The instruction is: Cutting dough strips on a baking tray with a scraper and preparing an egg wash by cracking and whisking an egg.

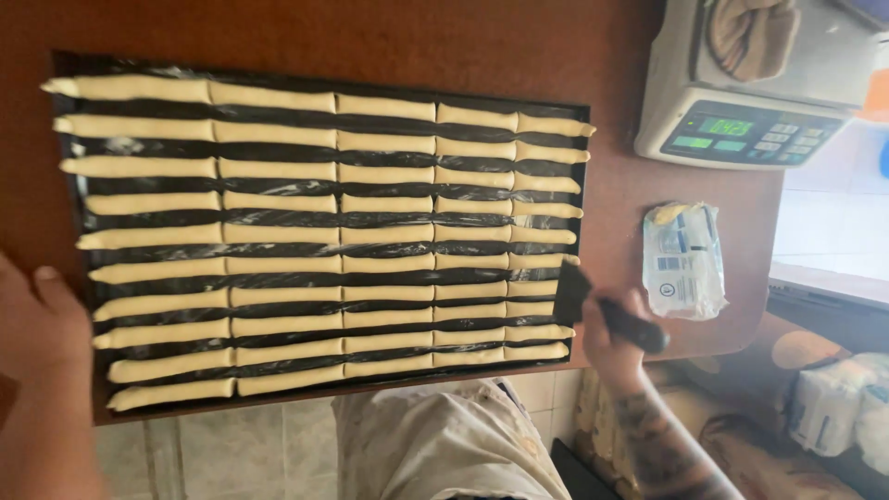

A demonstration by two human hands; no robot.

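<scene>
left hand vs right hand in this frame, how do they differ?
The left hand is open and rests at the left edge of the black tray; the right hand is closed around a black scraper at the tray's right edge. The left hand holds nothing; the right hand's forearm shows a tattoo. Both flank the tray of dough strips.

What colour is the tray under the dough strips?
Black; the tray shows dark between the pale dough strips in the head view.
</scene>
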